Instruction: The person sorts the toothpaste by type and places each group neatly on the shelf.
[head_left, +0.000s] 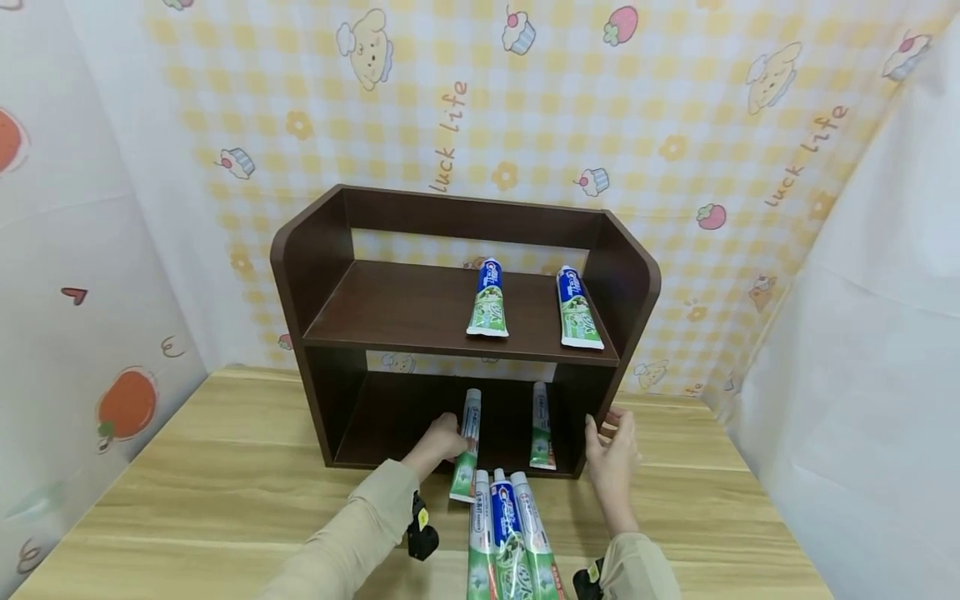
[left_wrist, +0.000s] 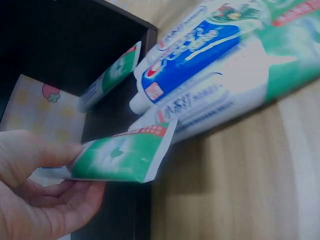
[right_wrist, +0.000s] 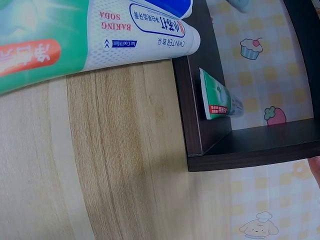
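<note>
a person's left hand (head_left: 441, 440) pinches a green-and-white toothpaste tube (head_left: 466, 468) between thumb and fingers at the lower shelf (head_left: 420, 425) of a dark brown two-tier rack (head_left: 465, 352). the tube's narrow end points into the compartment while its flat, crimped end juts past the front edge; whether it touches the shelf board cannot be told. the right hand (head_left: 613, 458) is at the outer side of the rack's right panel (head_left: 624, 279), thumb up by the front edge; whether its fingers grip the panel or merely rest on it cannot be told.

just beside the held tube, three tubes lie side by side in front of the rack, caps toward it: a blue-and-green tube (head_left: 510, 533) between a left outer tube (head_left: 480, 529) and a right outer tube (head_left: 534, 533), both green and white. farther right on the lower shelf, near the panel, lies another green-and-white tube (head_left: 542, 427). above, the upper shelf (head_left: 405, 296) bears two blue-and-green tubes, a middle one (head_left: 489, 302) right of center and an end one (head_left: 578, 310) near the right panel.

black wrist devices (head_left: 422, 531) sit at beige sleeves (head_left: 348, 529). the rack stands on a wood-grain table (head_left: 210, 467) before a yellow-checked cloth (head_left: 480, 125) printed "luck life."
</note>
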